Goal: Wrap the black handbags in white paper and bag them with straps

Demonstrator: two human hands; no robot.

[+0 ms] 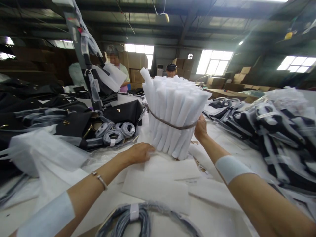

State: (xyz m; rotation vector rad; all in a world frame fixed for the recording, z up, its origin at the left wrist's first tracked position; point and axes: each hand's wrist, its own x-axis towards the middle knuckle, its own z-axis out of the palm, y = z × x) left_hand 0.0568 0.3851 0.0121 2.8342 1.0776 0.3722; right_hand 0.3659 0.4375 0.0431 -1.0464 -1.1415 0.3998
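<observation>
A bundle of white foam rolls (pixel 170 108) stands upright on the table in front of me, with a dark band tied around its middle. On its right side, my right hand (pixel 201 127) grips the bundle just below the band, its fingers partly hidden behind the foam. My left hand (pixel 140 153) is closed at the bundle's lower left corner, with the fingertips against the foam. Flat white foam sheets (pixel 158 184) lie on the table below the bundle. A coiled dark strap (pixel 133 220), wrapped in clear film with a white band, lies nearest to me.
Black handbags (pixel 122 112) and wrapped strap coils (pixel 113 135) crowd the left side. A grey post (pixel 82 56) rises there. Black-and-white wrapped pieces (pixel 276 131) are piled at right. Two people (pixel 124 75) are beyond the table, near cardboard boxes (pixel 138 61).
</observation>
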